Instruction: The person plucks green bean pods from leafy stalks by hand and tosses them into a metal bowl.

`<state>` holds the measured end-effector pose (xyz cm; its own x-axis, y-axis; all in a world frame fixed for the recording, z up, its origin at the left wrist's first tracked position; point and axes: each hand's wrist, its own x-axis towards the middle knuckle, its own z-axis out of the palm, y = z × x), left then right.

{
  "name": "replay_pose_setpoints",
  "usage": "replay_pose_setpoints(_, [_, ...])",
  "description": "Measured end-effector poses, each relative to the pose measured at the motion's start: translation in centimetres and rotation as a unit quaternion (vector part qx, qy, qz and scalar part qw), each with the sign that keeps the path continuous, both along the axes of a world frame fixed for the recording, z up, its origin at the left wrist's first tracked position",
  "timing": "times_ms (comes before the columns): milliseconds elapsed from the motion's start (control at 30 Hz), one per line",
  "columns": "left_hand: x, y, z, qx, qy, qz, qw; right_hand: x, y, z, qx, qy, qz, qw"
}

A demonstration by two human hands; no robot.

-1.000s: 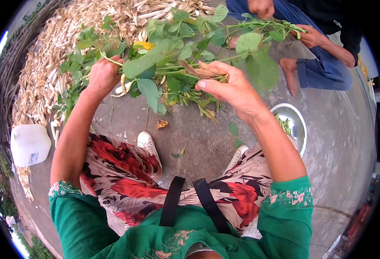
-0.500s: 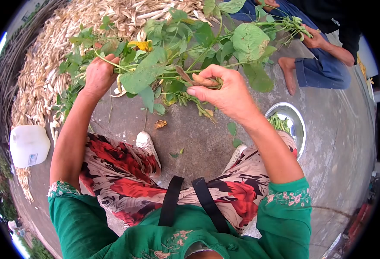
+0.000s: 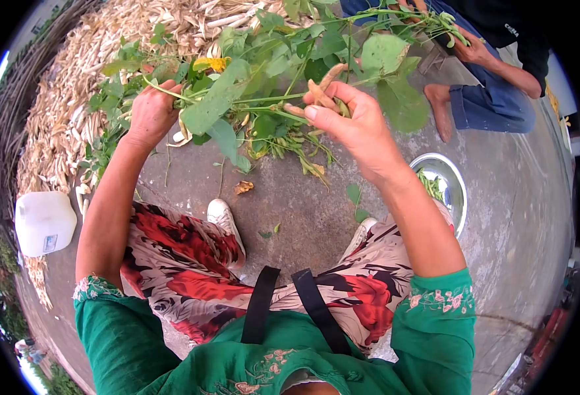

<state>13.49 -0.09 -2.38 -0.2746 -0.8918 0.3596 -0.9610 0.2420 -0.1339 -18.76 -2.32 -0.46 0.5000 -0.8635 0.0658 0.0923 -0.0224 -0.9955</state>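
Note:
My left hand [image 3: 151, 113] is closed around a green plant stem [image 3: 165, 92] at the left. Leafy stalks [image 3: 263, 100] stretch from it to the right, with a large leaf [image 3: 217, 99] in front. Several bean pods, brown and green [image 3: 326, 97], stick out of my right hand [image 3: 356, 125], whose thumb and fingers are pressed together on them beside the stalks. More green pods and leaves [image 3: 280, 143] hang or lie behind, between my two hands. A metal bowl [image 3: 458, 197] with green pods in it [image 3: 431, 184] stands right of my right forearm.
At the upper right a seated co-worker [image 3: 484, 108] in blue trousers holds pod-bearing stalks [image 3: 444, 26]. Dry husks [image 3: 66, 112] are heaped at the upper left. A white plastic container [image 3: 46, 222] stands at the left. A dry leaf [image 3: 243, 187] lies on the concrete ground [image 3: 290, 210].
My right hand has shifted slightly right, and the brown pods in its fingers now point up. My left hand has kept its grip. The co-worker's far hand has moved along the stalks.

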Motion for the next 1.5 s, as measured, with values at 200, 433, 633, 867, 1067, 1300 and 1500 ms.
replay_pose_setpoints(200, [-0.3, 0.2, 0.4, -0.014, 0.005, 0.007, 1.000, -0.3, 0.0, 0.9, 0.123, -0.062, -0.014, 0.990])
replay_pose_setpoints(433, [0.1, 0.0, 1.0, 0.004, -0.006, 0.034, 0.999, -0.5, 0.1, 0.7, 0.102, -0.129, -0.033, 0.986])
replay_pose_setpoints(633, [1.1, 0.2, 0.8, -0.019, 0.001, 0.036, 0.999, -1.1, 0.0, 0.3, 0.039, -0.053, -0.007, 0.998])
replay_pose_setpoints(867, [2.4, 0.3, 0.3, -0.039, -0.016, 0.074, 0.996, -1.3, 0.1, 0.0, 0.032, 0.062, 0.008, 0.998])
replay_pose_setpoints(1067, [2.9, 0.6, 0.4, -0.001, -0.001, 0.082, 0.997, -1.5, 0.1, 0.4, 0.075, 0.068, 0.053, 0.993])
replay_pose_setpoints(1300, [3.1, 0.4, 0.0, -0.021, 0.003, 0.077, 0.997, -1.6, -0.2, 0.2, 0.127, -0.001, 0.109, 0.986])
replay_pose_setpoints(1500, [2.2, 0.6, 0.2, -0.023, 0.011, 0.093, 0.995, -1.6, -0.1, 0.6, 0.152, -0.020, 0.142, 0.978])
